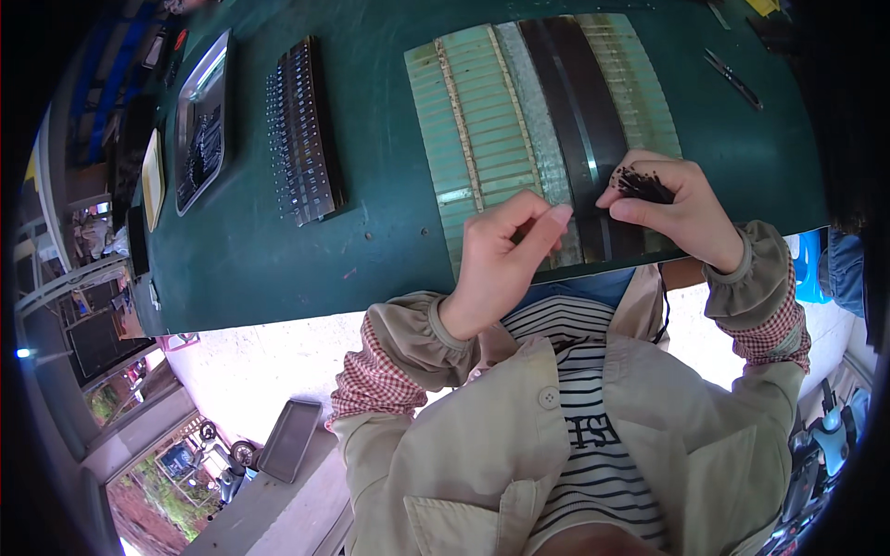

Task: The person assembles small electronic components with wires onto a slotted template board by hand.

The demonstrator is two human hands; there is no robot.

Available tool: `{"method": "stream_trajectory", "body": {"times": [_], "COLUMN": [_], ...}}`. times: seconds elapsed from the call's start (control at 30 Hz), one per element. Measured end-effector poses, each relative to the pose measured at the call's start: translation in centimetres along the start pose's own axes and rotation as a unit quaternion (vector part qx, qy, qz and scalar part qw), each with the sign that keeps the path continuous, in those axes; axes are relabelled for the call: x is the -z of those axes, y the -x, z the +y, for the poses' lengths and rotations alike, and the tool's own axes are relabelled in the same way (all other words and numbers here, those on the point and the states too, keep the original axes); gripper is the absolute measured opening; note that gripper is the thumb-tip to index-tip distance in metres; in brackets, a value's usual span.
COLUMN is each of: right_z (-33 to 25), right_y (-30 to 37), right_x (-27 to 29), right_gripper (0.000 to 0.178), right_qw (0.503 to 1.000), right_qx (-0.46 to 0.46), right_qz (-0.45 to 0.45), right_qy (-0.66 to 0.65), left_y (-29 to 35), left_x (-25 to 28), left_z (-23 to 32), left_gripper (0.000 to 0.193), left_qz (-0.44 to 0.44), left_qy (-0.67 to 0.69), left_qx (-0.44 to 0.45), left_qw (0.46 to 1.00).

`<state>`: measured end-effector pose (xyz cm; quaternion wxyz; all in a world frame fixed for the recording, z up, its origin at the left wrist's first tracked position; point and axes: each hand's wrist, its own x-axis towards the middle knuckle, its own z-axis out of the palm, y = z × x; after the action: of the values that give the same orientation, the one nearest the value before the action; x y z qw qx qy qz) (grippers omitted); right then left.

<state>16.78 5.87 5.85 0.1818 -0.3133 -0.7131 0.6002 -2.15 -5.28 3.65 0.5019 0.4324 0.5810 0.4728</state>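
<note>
My right hand (691,208) is closed around a bundle of thin dark sticks (646,187), their ends pointing out past the thumb. It hovers over the right part of a pale green ribbed board (482,120). Along that board runs a dark brown strip (579,111) with a narrow shiny line down its middle. My left hand (505,255) is closed, thumb and forefinger pinched together, over the board's near edge left of the brown strip. Whatever the pinch holds, if anything, is too small to make out.
A dark rack with rows of small metal pins (301,130) lies left of the board. Farther left stands a metal tray (222,69) with dark thin pieces inside. Small snips or tweezers (734,81) rest at the far right. The green table's near edge (306,322) runs before me.
</note>
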Motion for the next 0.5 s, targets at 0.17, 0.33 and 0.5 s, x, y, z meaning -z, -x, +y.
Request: {"method": "stream_trajectory", "body": {"times": [0.17,0.33,0.5], "right_z": [1.6,3.4,4.7], "right_y": [0.0,0.6,0.0], "right_x": [-0.5,-0.4,-0.5], "right_gripper": [0.015,0.016,0.017], "right_qw": [0.996,0.994,0.995], "right_qx": [-0.081,-0.108,-0.063], "right_qz": [-0.029,-0.028,-0.023], "right_qy": [-0.021,0.021,0.076], "left_y": [0.1,0.6,1.6], "left_x": [0.3,1.4,0.8], "left_z": [-2.0,-3.8,-5.7], "left_gripper": [0.009,0.01,0.023], "left_qz": [-0.002,0.041,0.036], "left_qy": [-0.056,-0.258,-0.334], "left_qx": [-0.052,-0.246,-0.286], "left_qw": [0.997,0.933,0.898]}}
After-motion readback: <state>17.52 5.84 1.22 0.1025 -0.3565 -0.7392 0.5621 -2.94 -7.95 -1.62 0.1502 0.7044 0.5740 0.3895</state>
